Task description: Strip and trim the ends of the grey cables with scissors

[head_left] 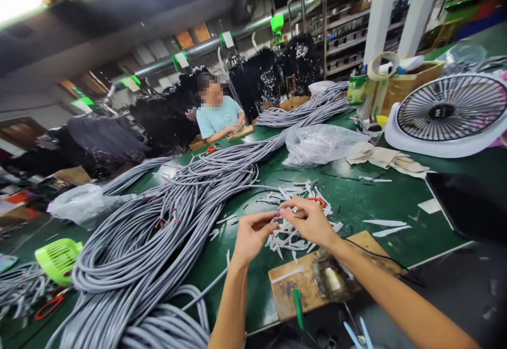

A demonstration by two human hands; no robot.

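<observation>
My left hand (253,233) and my right hand (311,219) meet above the green table, both with fingers pinched together. A grey cable (216,283) runs from the coils behind my left forearm toward my left hand, which appears to grip its end; the fingers cover most of it. A small reddish bit shows between the fingertips. What my right fingers pinch is too small to make out. Under the hands lies a heap of white strips (287,241), with orange-handled scissors (317,201) partly behind my right hand.
Large grey cable coils (158,233) spread across the left and middle. Nearer me is a wooden board (285,285) with a metal fixture (330,275). A white fan (447,111), a tablet-like dark screen (471,206) and a plastic bag (320,140) lie right. A co-worker (219,114) sits opposite.
</observation>
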